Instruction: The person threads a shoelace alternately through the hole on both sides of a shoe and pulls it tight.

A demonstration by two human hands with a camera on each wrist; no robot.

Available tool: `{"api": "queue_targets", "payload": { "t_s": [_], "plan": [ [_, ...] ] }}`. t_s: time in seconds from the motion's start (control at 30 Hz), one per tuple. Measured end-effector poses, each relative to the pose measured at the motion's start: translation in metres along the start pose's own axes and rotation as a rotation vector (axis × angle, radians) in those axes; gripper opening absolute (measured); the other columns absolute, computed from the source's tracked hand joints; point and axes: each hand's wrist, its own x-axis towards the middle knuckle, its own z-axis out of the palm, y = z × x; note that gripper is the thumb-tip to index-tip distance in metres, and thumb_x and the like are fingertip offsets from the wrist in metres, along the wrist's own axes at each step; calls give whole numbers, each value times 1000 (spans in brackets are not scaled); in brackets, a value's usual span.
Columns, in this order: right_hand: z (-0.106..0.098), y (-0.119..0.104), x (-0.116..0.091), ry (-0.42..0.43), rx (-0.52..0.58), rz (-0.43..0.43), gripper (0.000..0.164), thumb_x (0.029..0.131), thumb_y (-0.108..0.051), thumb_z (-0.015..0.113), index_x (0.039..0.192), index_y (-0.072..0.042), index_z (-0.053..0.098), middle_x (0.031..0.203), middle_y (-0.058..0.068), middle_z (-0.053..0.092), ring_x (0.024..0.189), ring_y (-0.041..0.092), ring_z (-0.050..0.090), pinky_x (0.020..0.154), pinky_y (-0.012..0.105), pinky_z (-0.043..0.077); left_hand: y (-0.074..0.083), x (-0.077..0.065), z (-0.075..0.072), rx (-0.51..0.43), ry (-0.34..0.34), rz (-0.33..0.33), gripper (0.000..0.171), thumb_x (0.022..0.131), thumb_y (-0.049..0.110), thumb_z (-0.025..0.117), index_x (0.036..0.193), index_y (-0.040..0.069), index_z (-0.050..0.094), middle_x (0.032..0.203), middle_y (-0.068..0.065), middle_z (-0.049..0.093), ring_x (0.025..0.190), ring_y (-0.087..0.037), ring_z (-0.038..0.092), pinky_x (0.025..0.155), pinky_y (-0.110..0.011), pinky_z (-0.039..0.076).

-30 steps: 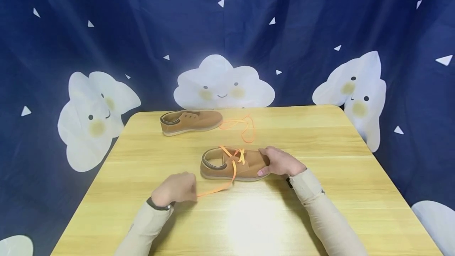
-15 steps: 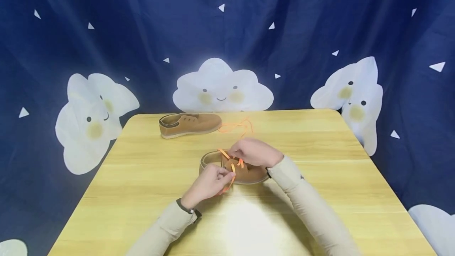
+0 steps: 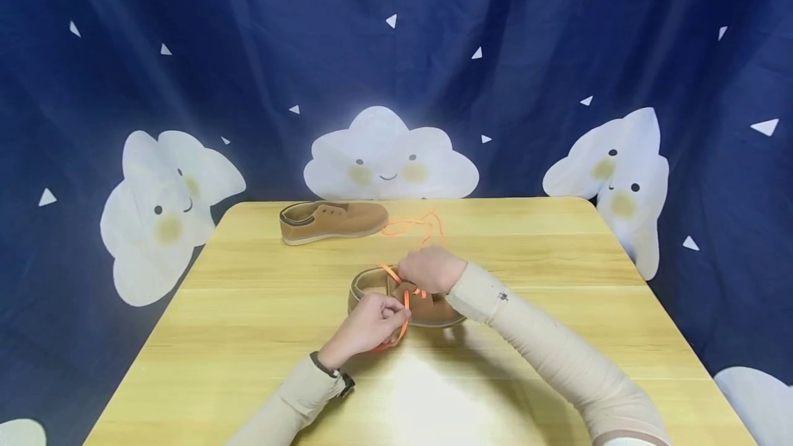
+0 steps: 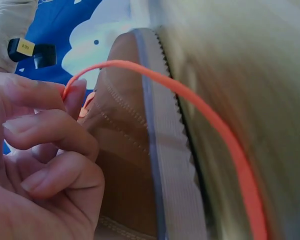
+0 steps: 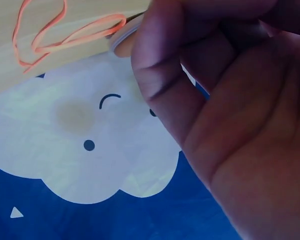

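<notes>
A brown low shoe (image 3: 429,313) lies on its sole on the table, toe to the right, with an orange shoelace (image 4: 190,98) partly threaded. Thumb and index finger of my left hand (image 3: 370,322) pinch the lace on the shoe's near side, and its free length arcs down past the white sole in the left wrist view. My right hand (image 3: 432,269) is over the far side of the eyelets, its fingers curled and its back covering the vamp. Its fingertips are hidden, so I cannot tell what they hold.
A second brown shoe (image 3: 347,220), its eyelets unlaced, stands at the far left of the wooden table (image 3: 557,246). A loose orange lace (image 3: 405,228) lies by its toe. Behind the table hangs a blue curtain (image 3: 526,33) with clouds.
My left hand has come from the left, where it drew the lace out, to the shoe's near side. My right hand has left the toe for the eyelets' far side.
</notes>
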Motion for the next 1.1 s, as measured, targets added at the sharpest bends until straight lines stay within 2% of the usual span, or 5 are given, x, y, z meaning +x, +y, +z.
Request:
{"api": "queue_targets", "payload": {
  "t_s": [0.23,0.5,0.73,0.9,1.1],
  "plan": [
    [3,8,4,-49,137,-2,21,103,-13,60,82,-16,61,67,-9,47,63,9,45,63,27,44,1,1,-5,21,18,16,21,101,10,60,97,-2,76,53,-7,59,39,3,34,41,-16,24],
    [8,18,6,-60,280,-26,31,92,12,60,77,-15,53,67,-8,43,65,10,43,61,26,35,4,-2,-11,54,25,12,22,100,11,58,98,0,77,50,8,50,39,4,31,42,-16,24],
    [17,23,3,39,308,-105,26,100,3,55,82,-15,56,69,-7,47,64,9,43,61,25,36,4,-8,-23,130,29,7,23,97,10,58,94,3,79,47,12,43,39,1,30,40,-16,24],
    [26,40,-11,234,444,-186,13,103,-7,58,109,-11,69,87,0,69,77,9,62,74,27,54,0,-11,-28,178,-40,14,24,100,13,59,94,0,79,48,9,48,38,1,29,39,-15,23],
    [52,62,-48,205,604,9,69,92,-35,79,145,1,53,126,18,67,114,30,65,98,47,54,-6,-16,-30,193,-53,16,27,103,21,63,91,3,78,56,-10,62,41,2,30,41,-14,25]
  ]
}}
